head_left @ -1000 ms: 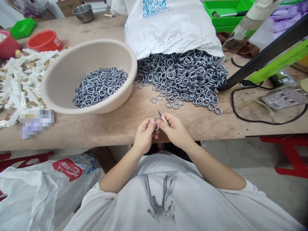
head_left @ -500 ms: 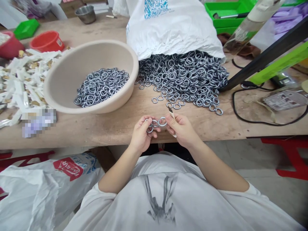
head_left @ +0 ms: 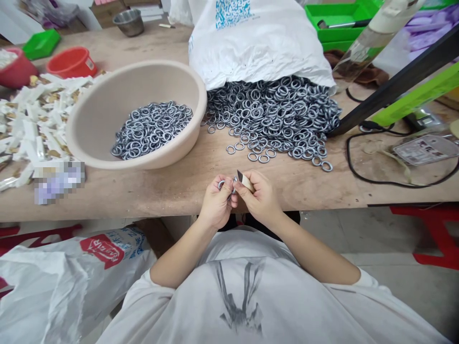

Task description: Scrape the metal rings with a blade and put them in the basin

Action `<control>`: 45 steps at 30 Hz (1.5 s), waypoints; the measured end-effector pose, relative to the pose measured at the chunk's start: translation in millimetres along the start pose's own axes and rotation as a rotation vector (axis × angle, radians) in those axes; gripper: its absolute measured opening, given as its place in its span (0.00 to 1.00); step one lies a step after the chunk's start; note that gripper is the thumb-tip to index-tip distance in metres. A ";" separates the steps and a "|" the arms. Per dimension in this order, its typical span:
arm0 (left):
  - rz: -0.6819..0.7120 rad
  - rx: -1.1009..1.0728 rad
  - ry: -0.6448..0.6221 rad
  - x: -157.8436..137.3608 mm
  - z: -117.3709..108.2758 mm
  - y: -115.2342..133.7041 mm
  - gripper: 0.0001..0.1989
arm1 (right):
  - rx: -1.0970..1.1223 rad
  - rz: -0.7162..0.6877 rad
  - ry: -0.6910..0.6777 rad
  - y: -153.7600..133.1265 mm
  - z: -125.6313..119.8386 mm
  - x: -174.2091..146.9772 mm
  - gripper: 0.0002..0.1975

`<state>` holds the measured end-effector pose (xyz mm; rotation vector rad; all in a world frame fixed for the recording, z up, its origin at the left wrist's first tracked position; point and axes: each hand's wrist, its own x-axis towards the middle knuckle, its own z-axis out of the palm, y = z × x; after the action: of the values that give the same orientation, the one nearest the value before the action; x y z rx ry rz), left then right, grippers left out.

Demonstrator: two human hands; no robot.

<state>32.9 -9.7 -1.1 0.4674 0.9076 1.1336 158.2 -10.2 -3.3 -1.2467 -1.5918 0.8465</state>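
My left hand (head_left: 215, 205) is closed on grey rings (head_left: 221, 184) near the table's front edge; the fingers hide part of them, so I cannot tell how many. My right hand (head_left: 264, 197) grips a small knife (head_left: 247, 181) with a dark slanted tip and a pale handle. Its thumb presses towards the rings, and the two hands meet at the fingertips. Beyond them lies a big heap of loose grey rings (head_left: 272, 112), spilling from a white sack (head_left: 258, 48). To the left, a beige basin (head_left: 86, 119) holds more such rings (head_left: 150, 129).
White and tan pieces (head_left: 39, 119) are piled at the left, near a red bowl (head_left: 70, 62). On the right, a black bar (head_left: 394, 81) slants over a black cable (head_left: 353, 167). A green tray (head_left: 337, 33) stands at the back. A red stool (head_left: 433, 229) is below the table.
My hands have come together. The ring that my right fingers held apart is now at the left fingertips, mostly hidden. The knife has shifted left and shows more of its handle.
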 end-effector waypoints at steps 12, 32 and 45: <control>0.001 0.283 -0.173 3.7 -12.9 1.2 0.25 | 0.559 0.375 -0.325 9.2 -17.8 20.1 0.25; -0.119 0.100 -0.204 -3.1 -3.0 15.8 0.22 | -0.046 -0.140 -0.268 -7.9 -30.3 2.9 0.21; -0.125 0.099 -0.224 -5.5 -3.3 15.8 0.22 | -0.152 -0.191 -0.254 -9.5 -30.0 -0.7 0.21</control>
<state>20.5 -9.2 10.6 0.5977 0.7871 0.9052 183.2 -13.9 15.5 -1.1008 -1.9764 0.7974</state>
